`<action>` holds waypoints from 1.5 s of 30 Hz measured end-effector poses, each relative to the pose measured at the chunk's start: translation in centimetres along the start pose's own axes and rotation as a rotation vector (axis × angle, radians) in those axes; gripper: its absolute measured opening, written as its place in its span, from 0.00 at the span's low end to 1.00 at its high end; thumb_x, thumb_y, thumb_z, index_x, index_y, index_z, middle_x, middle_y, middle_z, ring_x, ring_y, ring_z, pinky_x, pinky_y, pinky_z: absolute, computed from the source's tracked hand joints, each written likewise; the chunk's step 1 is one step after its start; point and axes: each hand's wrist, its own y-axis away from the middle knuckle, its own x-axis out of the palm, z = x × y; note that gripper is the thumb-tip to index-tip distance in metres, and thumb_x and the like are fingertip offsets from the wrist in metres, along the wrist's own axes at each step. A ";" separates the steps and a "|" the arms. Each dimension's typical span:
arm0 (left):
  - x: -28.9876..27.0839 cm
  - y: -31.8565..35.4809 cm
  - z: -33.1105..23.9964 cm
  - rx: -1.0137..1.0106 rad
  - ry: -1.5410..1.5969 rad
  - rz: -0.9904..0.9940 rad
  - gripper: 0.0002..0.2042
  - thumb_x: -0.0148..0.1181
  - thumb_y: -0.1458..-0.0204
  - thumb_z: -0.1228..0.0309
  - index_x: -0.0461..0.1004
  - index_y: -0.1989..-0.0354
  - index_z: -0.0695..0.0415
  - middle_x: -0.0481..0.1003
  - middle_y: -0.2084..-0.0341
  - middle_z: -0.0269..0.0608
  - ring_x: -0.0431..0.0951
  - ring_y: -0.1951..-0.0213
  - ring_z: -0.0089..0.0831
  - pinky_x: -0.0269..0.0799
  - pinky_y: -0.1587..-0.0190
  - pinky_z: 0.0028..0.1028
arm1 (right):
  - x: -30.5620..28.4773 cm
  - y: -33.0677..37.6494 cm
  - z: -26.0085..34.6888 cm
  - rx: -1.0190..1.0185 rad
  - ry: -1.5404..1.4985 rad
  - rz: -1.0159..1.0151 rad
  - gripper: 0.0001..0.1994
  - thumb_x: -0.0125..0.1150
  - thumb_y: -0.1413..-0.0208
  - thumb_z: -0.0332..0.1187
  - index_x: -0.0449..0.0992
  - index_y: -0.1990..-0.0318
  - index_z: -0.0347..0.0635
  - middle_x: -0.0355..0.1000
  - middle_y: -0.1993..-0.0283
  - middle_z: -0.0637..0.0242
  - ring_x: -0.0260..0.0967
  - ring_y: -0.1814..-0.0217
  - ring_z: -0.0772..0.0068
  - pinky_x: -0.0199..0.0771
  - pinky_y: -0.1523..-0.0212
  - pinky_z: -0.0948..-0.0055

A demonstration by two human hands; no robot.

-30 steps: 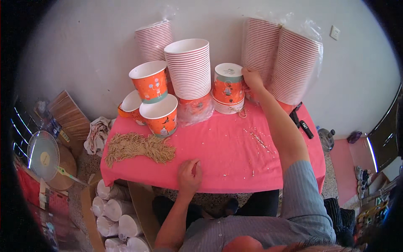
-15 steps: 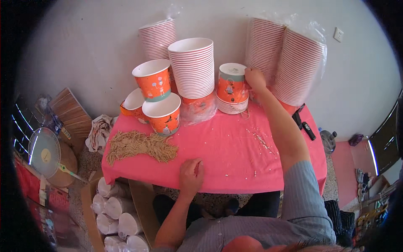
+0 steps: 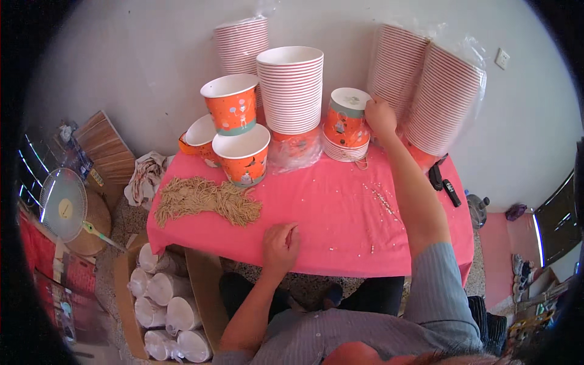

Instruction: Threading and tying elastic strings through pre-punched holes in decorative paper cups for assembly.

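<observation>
My right hand (image 3: 381, 115) is stretched to the back of the table, fingers closed against the right side of an upside-down stack of orange paper buckets (image 3: 347, 125). What its fingertips grip is partly hidden. A thin loop of string (image 3: 362, 163) lies at the foot of that stack. My left hand (image 3: 281, 246) rests on the pink cloth by the front edge, fingers curled; whatever is in them is hidden. Nearer the left stand an upright orange bucket (image 3: 243, 159), another bucket (image 3: 231, 104) above and behind it, and a third bucket (image 3: 199, 135) with an orange handle.
A bundle of tan cords (image 3: 207, 202) lies at left on the pink-covered table (image 3: 316, 213). Tall white bucket stacks (image 3: 291, 91) line the back, some in plastic. Small white bits (image 3: 384, 204) and a black object (image 3: 451, 192) are at right. A carton (image 3: 204, 292) holds wrapped stacks below.
The whole view has shifted slightly, so the table's things sit a little further right and higher. My right hand stays at the upside-down stack, and my left hand stays by the front edge.
</observation>
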 end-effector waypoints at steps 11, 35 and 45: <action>0.1 -0.1 -0.2 0.052 -0.048 -0.014 0.06 0.66 0.39 0.74 0.82 0.56 0.62 0.83 0.66 0.51 0.83 0.61 0.52 0.77 0.55 0.46 | -9.8 -3.1 11.4 -0.462 0.279 0.012 0.17 0.51 0.32 0.39 0.85 0.44 0.56 0.82 0.47 0.53 0.82 0.51 0.42 0.81 0.49 0.44; 0.1 -0.1 0.0 0.030 0.017 -0.009 0.07 0.67 0.40 0.74 0.81 0.54 0.59 0.83 0.65 0.48 0.84 0.61 0.49 0.76 0.56 0.45 | -8.4 -4.7 22.4 -0.659 0.199 0.146 0.14 0.54 0.33 0.40 0.84 0.52 0.45 0.84 0.53 0.53 0.83 0.51 0.44 0.83 0.50 0.46; 0.2 -0.3 -0.5 0.040 -0.013 0.005 0.07 0.67 0.40 0.73 0.81 0.54 0.58 0.83 0.65 0.47 0.84 0.62 0.48 0.76 0.56 0.46 | -9.7 -5.0 23.4 -0.655 0.365 0.217 0.12 0.53 0.32 0.35 0.83 0.53 0.45 0.83 0.51 0.55 0.82 0.49 0.45 0.83 0.50 0.47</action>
